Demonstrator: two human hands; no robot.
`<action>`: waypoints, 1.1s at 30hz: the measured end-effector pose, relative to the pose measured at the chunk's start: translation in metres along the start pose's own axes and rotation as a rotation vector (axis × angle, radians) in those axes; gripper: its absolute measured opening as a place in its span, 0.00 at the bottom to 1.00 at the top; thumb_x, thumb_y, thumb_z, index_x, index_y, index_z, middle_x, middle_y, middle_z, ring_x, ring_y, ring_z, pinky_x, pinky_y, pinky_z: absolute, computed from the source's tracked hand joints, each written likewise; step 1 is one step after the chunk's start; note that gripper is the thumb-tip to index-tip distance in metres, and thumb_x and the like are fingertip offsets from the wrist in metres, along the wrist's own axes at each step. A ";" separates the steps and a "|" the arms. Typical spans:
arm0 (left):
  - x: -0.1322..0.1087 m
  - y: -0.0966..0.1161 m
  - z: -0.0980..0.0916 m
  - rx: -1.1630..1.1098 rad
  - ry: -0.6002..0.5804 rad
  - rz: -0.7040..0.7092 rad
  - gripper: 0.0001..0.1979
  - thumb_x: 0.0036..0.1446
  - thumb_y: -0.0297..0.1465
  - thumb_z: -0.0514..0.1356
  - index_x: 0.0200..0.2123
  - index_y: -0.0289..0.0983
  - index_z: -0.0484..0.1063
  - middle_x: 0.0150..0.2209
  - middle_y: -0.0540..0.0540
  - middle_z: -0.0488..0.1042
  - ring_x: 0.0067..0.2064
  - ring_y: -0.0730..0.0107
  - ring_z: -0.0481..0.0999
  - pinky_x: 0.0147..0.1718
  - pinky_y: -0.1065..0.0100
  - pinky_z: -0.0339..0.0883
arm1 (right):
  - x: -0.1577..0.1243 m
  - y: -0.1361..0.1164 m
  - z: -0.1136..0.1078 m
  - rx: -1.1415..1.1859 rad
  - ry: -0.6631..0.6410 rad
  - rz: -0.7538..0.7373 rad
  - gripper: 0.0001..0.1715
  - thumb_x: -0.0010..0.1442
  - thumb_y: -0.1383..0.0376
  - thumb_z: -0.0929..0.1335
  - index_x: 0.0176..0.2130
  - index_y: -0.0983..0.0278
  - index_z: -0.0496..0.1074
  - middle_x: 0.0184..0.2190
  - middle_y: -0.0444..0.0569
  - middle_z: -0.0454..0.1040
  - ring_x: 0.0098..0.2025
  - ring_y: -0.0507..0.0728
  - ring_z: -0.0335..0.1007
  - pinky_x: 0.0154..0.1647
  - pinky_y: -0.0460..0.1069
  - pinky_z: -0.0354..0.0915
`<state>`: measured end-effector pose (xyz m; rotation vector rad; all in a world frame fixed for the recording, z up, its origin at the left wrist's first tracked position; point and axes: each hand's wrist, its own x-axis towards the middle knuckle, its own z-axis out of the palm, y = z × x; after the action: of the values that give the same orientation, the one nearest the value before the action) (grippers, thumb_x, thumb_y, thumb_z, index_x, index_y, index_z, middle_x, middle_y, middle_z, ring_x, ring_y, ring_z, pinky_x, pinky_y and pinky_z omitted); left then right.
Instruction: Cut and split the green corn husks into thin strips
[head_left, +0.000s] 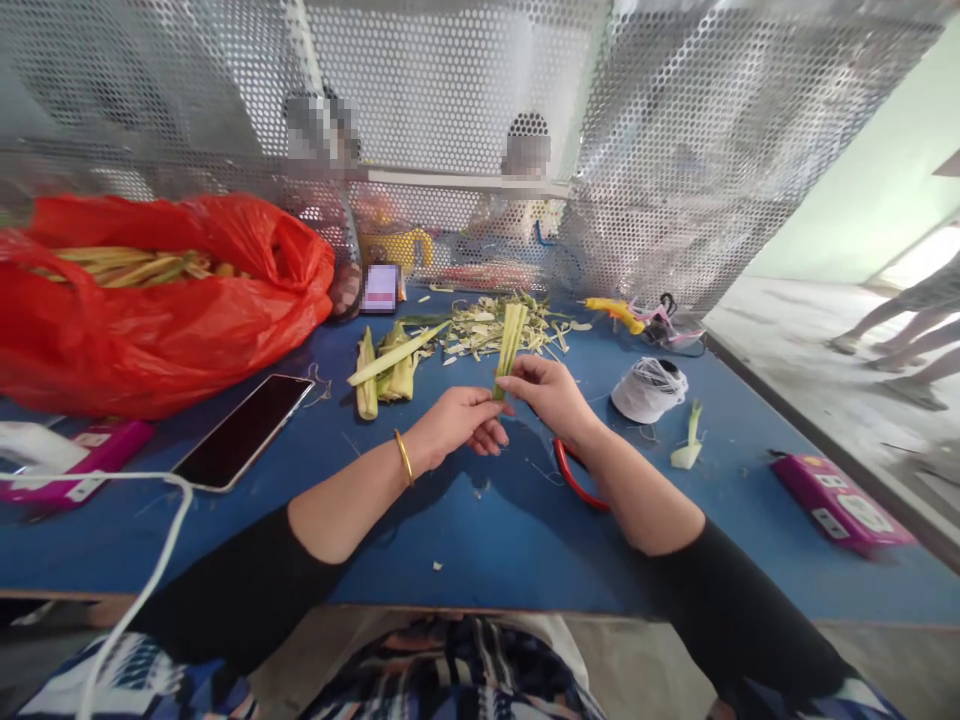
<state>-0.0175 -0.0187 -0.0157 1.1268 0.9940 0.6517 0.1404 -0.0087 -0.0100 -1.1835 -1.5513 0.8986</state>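
Above the middle of the blue table, a small bundle of pale green plant stalks [512,335] stands upright between my two hands. My left hand [463,418], with a gold bangle at the wrist, pinches the lower end. My right hand [551,393] grips the same bundle slightly higher, from the right. Under my right forearm lies a red loop-shaped handle [577,480], the rest of that tool hidden. Thicker cut stalks [394,372] lie to the left of my hands. Behind the bundle spreads a heap of trimmed scraps [480,325].
A red plastic bag [255,300] of stalks fills the left. Near it are a phone [244,430] and a purple power strip [112,455]. To the right stand white thread [649,390], a stalk scrap [688,440], another purple strip [840,500] and a yellow tool [615,312]. A perforated screen [465,80] stands behind.
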 end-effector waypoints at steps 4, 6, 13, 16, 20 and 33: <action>0.001 0.001 -0.002 -0.121 -0.144 -0.082 0.08 0.60 0.32 0.60 0.39 0.33 0.76 0.27 0.44 0.81 0.25 0.70 0.79 0.27 0.72 0.70 | -0.001 0.000 0.005 0.141 -0.027 0.057 0.18 0.45 0.54 0.74 0.20 0.62 0.66 0.17 0.39 0.64 0.22 0.49 0.56 0.25 0.47 0.56; 0.003 0.004 -0.004 -0.220 -0.218 -0.148 0.12 0.63 0.29 0.53 0.38 0.32 0.76 0.32 0.40 0.82 0.30 0.68 0.81 0.32 0.69 0.72 | -0.001 0.000 0.004 0.173 -0.012 0.072 0.18 0.45 0.54 0.74 0.21 0.62 0.67 0.18 0.39 0.65 0.21 0.48 0.57 0.24 0.47 0.56; 0.008 0.002 -0.006 -0.300 -0.202 -0.202 0.27 0.69 0.39 0.44 0.32 0.30 0.76 0.32 0.36 0.82 0.31 0.66 0.82 0.33 0.69 0.72 | 0.001 0.004 0.003 0.219 -0.003 0.078 0.16 0.46 0.54 0.73 0.23 0.63 0.71 0.19 0.40 0.68 0.23 0.49 0.62 0.27 0.47 0.60; 0.005 0.000 -0.002 -0.238 -0.135 -0.169 0.25 0.66 0.46 0.52 0.30 0.32 0.75 0.32 0.38 0.82 0.31 0.67 0.81 0.33 0.70 0.72 | 0.001 0.006 0.005 0.237 -0.004 0.105 0.17 0.46 0.53 0.73 0.21 0.63 0.70 0.18 0.41 0.68 0.23 0.50 0.62 0.27 0.47 0.60; 0.004 -0.002 -0.001 -0.219 -0.115 -0.133 0.22 0.63 0.45 0.57 0.30 0.32 0.76 0.31 0.39 0.82 0.30 0.67 0.81 0.34 0.69 0.73 | 0.001 0.010 0.004 0.255 0.040 0.180 0.19 0.42 0.53 0.75 0.19 0.62 0.68 0.16 0.40 0.66 0.21 0.49 0.60 0.25 0.47 0.58; 0.001 0.007 0.000 -0.354 -0.036 -0.225 0.16 0.66 0.25 0.52 0.28 0.31 0.75 0.24 0.42 0.80 0.24 0.71 0.80 0.24 0.75 0.71 | -0.002 0.007 0.003 -0.347 0.161 0.132 0.18 0.55 0.56 0.68 0.19 0.61 0.66 0.16 0.41 0.63 0.20 0.50 0.55 0.25 0.48 0.54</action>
<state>-0.0168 -0.0156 -0.0095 0.7021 0.9157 0.5950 0.1397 -0.0082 -0.0181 -1.5802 -1.5497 0.6135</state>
